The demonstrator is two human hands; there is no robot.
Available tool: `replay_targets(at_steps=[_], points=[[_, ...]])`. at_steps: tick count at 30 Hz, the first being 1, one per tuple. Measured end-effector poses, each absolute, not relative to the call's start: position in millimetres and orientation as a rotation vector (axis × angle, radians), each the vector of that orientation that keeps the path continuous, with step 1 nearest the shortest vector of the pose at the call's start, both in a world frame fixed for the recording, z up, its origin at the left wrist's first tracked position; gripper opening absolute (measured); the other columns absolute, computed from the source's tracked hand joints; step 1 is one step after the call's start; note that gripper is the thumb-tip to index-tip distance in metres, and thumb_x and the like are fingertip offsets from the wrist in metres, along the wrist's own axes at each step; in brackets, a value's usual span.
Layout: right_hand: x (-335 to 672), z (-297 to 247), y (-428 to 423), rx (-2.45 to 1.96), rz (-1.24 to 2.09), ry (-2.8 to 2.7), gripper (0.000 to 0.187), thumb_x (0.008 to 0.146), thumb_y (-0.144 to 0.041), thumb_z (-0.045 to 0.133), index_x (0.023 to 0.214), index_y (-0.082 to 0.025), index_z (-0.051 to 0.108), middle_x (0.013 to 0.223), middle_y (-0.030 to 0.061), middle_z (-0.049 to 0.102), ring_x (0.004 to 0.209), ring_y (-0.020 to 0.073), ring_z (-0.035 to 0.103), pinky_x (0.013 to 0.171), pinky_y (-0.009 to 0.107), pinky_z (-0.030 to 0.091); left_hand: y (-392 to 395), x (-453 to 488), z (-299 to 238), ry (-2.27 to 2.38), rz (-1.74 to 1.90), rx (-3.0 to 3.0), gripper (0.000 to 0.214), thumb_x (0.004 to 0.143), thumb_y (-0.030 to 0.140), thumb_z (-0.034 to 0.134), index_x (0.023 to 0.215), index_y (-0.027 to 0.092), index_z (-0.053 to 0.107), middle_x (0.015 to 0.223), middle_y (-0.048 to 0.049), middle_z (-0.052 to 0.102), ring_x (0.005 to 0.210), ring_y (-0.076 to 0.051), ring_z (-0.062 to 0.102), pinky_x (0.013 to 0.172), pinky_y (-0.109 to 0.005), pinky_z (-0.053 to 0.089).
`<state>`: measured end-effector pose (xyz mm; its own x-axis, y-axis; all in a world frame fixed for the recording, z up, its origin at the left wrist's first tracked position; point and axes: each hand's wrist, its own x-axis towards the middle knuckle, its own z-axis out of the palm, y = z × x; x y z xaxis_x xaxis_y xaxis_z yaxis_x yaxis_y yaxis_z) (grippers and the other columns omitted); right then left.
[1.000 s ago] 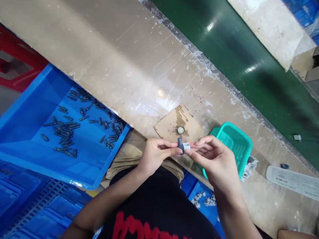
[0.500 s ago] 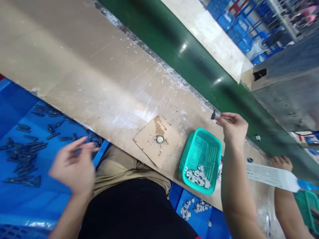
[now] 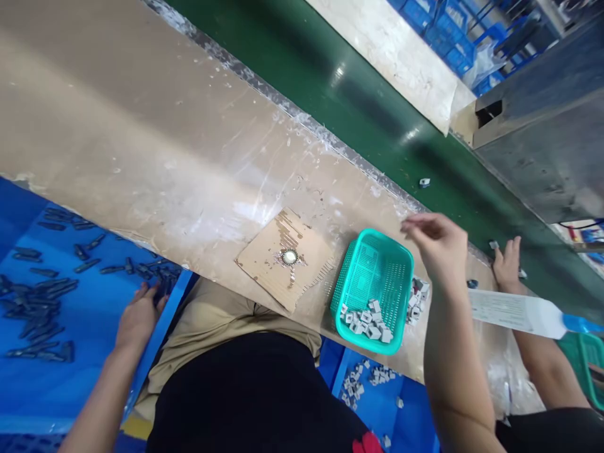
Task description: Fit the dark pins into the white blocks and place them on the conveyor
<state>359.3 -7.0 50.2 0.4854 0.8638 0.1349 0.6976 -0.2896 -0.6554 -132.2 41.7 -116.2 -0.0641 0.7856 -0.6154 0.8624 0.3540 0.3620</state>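
My left hand (image 3: 138,319) is down in the blue bin (image 3: 108,384), its fingers apart and touching dark plastic pieces (image 3: 163,272) by the bin's right wall. More such pieces (image 3: 35,308) lie in heaps to its left. My right hand (image 3: 438,245) hovers over the table edge, right of the green basket (image 3: 336,302), fingers loosely curled and apart with nothing visible in them. Beyond it, a small dark piece with a light part (image 3: 424,182) lies on the green belt. Small light-grey blocks (image 3: 370,322) sit in the basket.
A cardboard sheet (image 3: 264,270) with a small round container of shiny stuff (image 3: 289,257) lies left of the basket. Grey blocks (image 3: 416,302) pile beside the basket. At right are a white bottle (image 3: 514,313), another person's hand (image 3: 508,267) and a metal housing (image 3: 547,145).
My right hand has let go of the small dark piece, and one now lies farther up on the belt. My left hand has lowered into the bin. The other person's hand has moved onto the belt.
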Motion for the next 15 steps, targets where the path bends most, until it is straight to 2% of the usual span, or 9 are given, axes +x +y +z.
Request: replay_targets(at_steps=[3,7,11,15], points=[[312,54,-45,-2.139,0.854,-1.565,0.026,0.076,-0.037,0.067,0.094,-0.019,0.066,0.085,0.005,0.068,0.075,0.0187,0.064,0.067,0.033,0.053,43,-131,-112,1.864,-0.146,1.5,0.041,0.078,0.035,0.055,0.106,0.006,0.055,0.134,-0.0296,0.046,0.128,-0.042,0.04,0.106,-0.048,0.032],[271,42,-73,-2.18,1.045,-1.7,0.024,0.074,-0.029,0.07,0.096,-0.02,0.064,0.086,0.0031,0.065,0.077,0.0177,0.062,0.065,0.03,0.051,45,-131,-113,1.868,-0.142,1.533,0.017,0.072,0.03,0.058,0.081,0.016,0.056,0.102,-0.018,0.066,0.11,-0.041,0.055,0.092,-0.045,0.042],[264,27,-83,-2.163,1.013,-1.656,0.009,0.08,-0.023,0.062,0.088,-0.02,0.064,0.083,0.0028,0.066,0.078,0.0177,0.063,0.07,0.031,0.051,50,-135,-123,1.943,-0.094,1.463,0.018,0.069,0.033,0.061,0.071,0.021,0.049,0.066,-0.0053,0.062,0.089,-0.034,0.062,0.073,-0.034,0.044],[269,24,-89,-2.117,0.958,-1.464,0.02,0.085,-0.031,0.057,0.098,-0.021,0.068,0.093,0.0054,0.069,0.086,0.0201,0.064,0.078,0.035,0.052,59,-138,-133,1.997,-0.031,1.368,0.033,0.06,0.037,0.072,0.067,0.022,0.042,0.051,0.0018,0.052,0.073,-0.029,0.06,0.06,-0.029,0.038]])
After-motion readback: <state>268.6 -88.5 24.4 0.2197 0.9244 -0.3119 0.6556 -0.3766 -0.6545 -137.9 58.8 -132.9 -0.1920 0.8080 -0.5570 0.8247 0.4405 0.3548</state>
